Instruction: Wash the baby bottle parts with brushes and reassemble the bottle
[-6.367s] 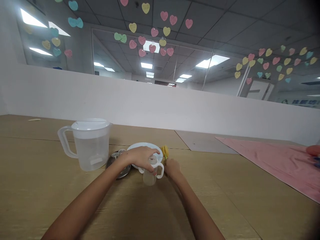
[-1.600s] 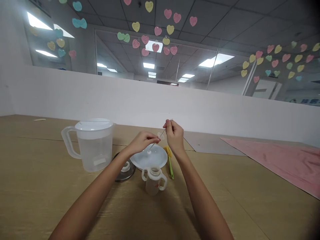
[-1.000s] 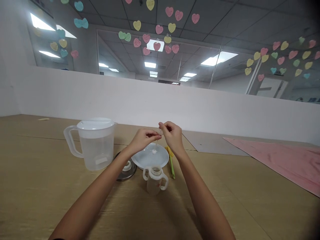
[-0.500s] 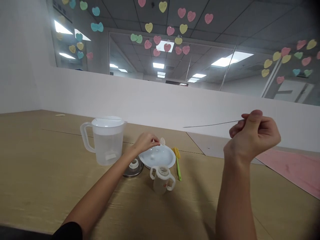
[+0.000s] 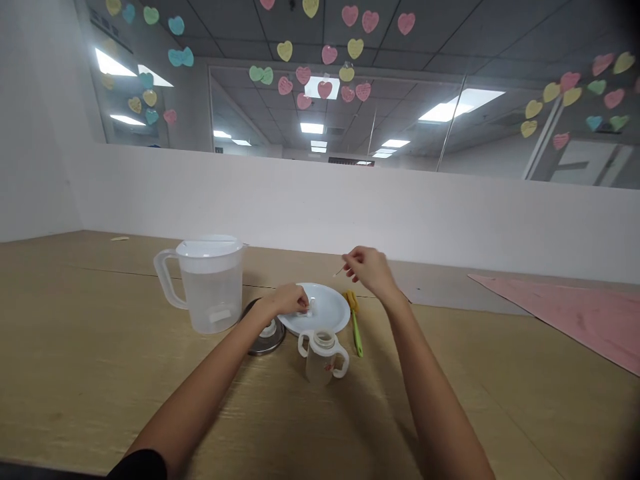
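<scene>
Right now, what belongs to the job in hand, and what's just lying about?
Likely in the job:
thin rod in right hand
small translucent piece at left hand
shallow white plate
translucent two-handled cup
yellow-headed green brush
translucent plastic pitcher
round metal tray

Probably just lying about:
pink cloth
thin pale strip

The place is looking like an office or similar workplace: colored heart-shaped sticky notes [image 5: 371, 21] are dotting tall glass panes [image 5: 410, 90], which are rising above a low white wall [image 5: 320, 210] behind a brown tabletop [image 5: 250, 427]. Beyond the glass, a paneled ceiling [image 5: 425, 50] is stretching back, rectangular light panels [image 5: 463, 105] are glowing, and a pale door [image 5: 580, 160] is standing at right.
</scene>
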{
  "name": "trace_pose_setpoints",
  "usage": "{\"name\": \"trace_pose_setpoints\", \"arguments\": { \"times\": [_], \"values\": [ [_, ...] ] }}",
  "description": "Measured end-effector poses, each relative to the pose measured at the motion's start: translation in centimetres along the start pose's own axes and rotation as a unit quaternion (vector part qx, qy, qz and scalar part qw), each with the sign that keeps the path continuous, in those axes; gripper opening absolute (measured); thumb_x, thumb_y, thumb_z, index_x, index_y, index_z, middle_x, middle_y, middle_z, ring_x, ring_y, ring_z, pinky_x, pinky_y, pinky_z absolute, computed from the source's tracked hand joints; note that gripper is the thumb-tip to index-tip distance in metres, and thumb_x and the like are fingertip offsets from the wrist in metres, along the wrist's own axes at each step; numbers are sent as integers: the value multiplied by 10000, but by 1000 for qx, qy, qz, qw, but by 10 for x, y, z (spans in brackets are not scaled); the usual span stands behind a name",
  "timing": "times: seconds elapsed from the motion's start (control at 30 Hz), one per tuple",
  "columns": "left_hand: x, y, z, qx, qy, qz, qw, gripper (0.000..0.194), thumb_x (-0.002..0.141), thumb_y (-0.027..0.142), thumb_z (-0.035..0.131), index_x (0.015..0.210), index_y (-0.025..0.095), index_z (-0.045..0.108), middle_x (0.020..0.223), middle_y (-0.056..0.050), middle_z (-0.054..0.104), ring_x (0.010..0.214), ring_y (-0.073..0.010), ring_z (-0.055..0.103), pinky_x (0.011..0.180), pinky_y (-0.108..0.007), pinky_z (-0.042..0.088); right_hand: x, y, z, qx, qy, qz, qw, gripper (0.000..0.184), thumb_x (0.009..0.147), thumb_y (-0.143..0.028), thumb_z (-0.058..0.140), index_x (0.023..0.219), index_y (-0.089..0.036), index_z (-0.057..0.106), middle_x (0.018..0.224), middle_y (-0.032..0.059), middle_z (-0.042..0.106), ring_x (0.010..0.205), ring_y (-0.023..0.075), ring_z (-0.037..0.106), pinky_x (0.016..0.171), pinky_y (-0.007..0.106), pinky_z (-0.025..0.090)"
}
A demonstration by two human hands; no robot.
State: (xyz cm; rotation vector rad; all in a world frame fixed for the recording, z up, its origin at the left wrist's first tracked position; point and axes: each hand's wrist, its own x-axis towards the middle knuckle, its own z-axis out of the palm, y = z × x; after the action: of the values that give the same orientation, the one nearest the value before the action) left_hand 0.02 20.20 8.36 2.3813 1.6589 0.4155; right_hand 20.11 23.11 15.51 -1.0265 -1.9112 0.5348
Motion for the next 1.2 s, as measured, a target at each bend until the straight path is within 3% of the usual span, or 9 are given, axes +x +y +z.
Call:
{"name": "trace_pose_setpoints", "arguments": {
  "times": [0.13,0.2,0.37,0.53,0.7,0.8,0.9,1.03,1.2],
  "values": [
    [2,-6,4,-89,-57,30,994,172,697,205,570,789,136,697,729,-27,689,613,-121,564,557,-178,385,1,19,24,-121,-171,16,978,95,744,-78,481,744,-121,567,680,35,629,478,61,543,438,149,388],
    [3,-8,2,-123,-56,43,990,194,722,244,549,787,123,686,715,-25,676,620,-117,558,566,-176,390,4,30,31,-145,-204,31,968,148,724,-37,462,765,-119,578,688,35,636,478,62,542,447,153,382],
    [0,2,-16,-220,7,70,973,273,765,321,515,843,98,651,768,-54,660,699,-135,574,632,-205,418,10,57,36,-212,-193,51,957,220,680,-19,475,823,-114,613,718,44,648,545,76,550,504,168,363],
    [-22,33,-46,-341,57,84,934,263,757,324,556,884,107,635,890,-77,655,748,-144,601,733,-260,456,13,66,36,-259,-182,61,947,171,674,-68,523,790,-114,641,813,79,661,715,130,579,585,195,365],
    [-42,60,-62,-339,59,115,932,233,768,297,560,902,128,647,871,-70,666,798,-165,611,753,-275,469,6,26,17,-241,-130,19,962,215,805,-204,442,909,-147,620,907,73,650,812,142,570,655,214,389],
    [-46,67,-62,-323,37,131,937,227,773,289,556,913,141,655,845,-56,669,807,-172,612,749,-275,471,-11,-13,-2,-32,-110,-45,992,312,878,-326,349,903,-147,604,841,64,647,673,120,580,584,217,417],
    [-46,68,-61,-306,3,145,941,208,775,276,555,886,139,664,814,-50,670,773,-162,613,722,-259,466,-33,-45,-17,79,-152,-39,984,422,877,-467,339,926,-130,588,746,73,636,556,115,564,479,210,398],
    [-44,66,-58,-285,-25,140,948,194,759,261,565,877,145,666,819,-39,673,750,-149,620,686,-229,452,-55,-64,-25,-27,-222,-79,971,341,813,-469,468,898,-171,607,746,39,636,588,116,552,478,203,369],
    [-38,59,-53,-167,-61,124,976,164,705,228,584,817,179,693,656,12,647,633,-123,585,546,-181,381,-58,-62,-14,-190,-284,-92,935,261,691,-354,609,897,-195,610,725,16,627,591,125,533,486,215,331]
  ]
}}
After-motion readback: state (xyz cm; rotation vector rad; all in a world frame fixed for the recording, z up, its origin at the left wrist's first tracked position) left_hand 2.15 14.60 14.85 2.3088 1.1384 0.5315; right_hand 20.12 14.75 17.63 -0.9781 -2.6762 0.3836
